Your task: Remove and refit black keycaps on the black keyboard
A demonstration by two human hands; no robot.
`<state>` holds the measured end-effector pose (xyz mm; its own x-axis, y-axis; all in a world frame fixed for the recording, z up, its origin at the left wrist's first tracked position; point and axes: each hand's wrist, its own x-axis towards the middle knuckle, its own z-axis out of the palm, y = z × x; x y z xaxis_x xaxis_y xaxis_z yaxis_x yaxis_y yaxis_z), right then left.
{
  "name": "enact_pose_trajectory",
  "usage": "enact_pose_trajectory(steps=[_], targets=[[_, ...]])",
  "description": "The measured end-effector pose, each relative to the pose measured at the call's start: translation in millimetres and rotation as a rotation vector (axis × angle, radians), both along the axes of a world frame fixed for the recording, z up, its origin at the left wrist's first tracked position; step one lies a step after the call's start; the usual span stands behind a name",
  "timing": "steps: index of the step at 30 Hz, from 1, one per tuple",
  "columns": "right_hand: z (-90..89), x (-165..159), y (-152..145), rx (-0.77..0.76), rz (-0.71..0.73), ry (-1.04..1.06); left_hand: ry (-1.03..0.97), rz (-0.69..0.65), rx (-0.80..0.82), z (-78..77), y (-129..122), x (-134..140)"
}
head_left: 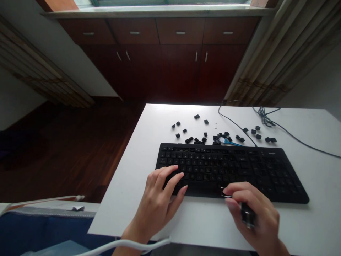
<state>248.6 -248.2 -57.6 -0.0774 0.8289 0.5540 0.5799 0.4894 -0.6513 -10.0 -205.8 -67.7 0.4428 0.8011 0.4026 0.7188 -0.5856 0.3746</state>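
Note:
A black keyboard [239, 170] lies on the white table, with some key positions looking bare of caps. My left hand [162, 197] rests its spread fingers on the keyboard's left part. In my right hand [253, 209] is a wire keycap puller [243, 213] with a dark handle, its thin metal loops reaching the keyboard's front edge near the middle. Whether the wires grip a key cannot be made out. Behind the keyboard several loose black keycaps [196, 116] are scattered, some heaped beside a small blue brush [231, 142].
The white table [128, 185] ends at the left above a dark wood floor. A thin cable [234, 122] and a bundled cord [263, 115] lie at the back right. A white curved tube [125, 243] crosses the front. Red-brown cabinets [173, 67] stand beyond, between curtains.

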Motion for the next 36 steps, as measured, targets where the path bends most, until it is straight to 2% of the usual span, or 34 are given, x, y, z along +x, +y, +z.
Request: enact_pose_trajectory(steps=[3, 6, 9, 13, 18, 23, 26, 28, 31, 34, 36], targets=[[1.7, -5.8, -5.4, -0.090, -0.055, 0.375, -0.072, -0.055, -0.018, 4.8, -3.9, 1.4], [2.2, -24.6, -6.7, -0.170, -0.082, 0.680, -0.201, -0.151, -0.104, 10.1, -9.9, 7.9], [2.1, -44.9, -5.1, -0.157, -0.068, 0.827, -0.239, -0.284, -0.181, 12.4, -15.7, 17.7], [4.9, -56.8, -2.8, -0.116, -0.039, 0.972, -0.155, -0.393, -0.180, 10.2, -18.9, 26.0], [9.2, -57.0, -4.2, -0.158, 0.063, 1.094, -0.178, -0.375, -0.188, 5.4, -19.2, 23.5], [-1.7, -65.4, -13.0, -0.398, 0.169, 1.182, -0.285, -0.401, -0.157, 5.7, -20.3, 24.1], [-5.3, -68.1, -13.8, -0.453, 0.206, 1.201, -0.299, -0.379, -0.151, 7.2, -19.1, 24.6], [-0.1, -65.6, -8.7, -0.426, 0.202, 1.279, -0.277, -0.358, -0.127, 8.1, -16.2, 21.6], [17.5, -55.5, 8.3, -0.424, 0.159, 1.391, -0.214, -0.308, -0.051, 12.5, -6.5, 9.5], [34.1, -44.2, 32.1, -0.489, 0.118, 1.418, -0.147, -0.255, 0.026, 23.5, 11.0, -7.0], [38.9, -40.3, 48.3, -0.509, 0.128, 1.393, -0.096, -0.238, 0.066, 32.0, 26.2, -14.6]])
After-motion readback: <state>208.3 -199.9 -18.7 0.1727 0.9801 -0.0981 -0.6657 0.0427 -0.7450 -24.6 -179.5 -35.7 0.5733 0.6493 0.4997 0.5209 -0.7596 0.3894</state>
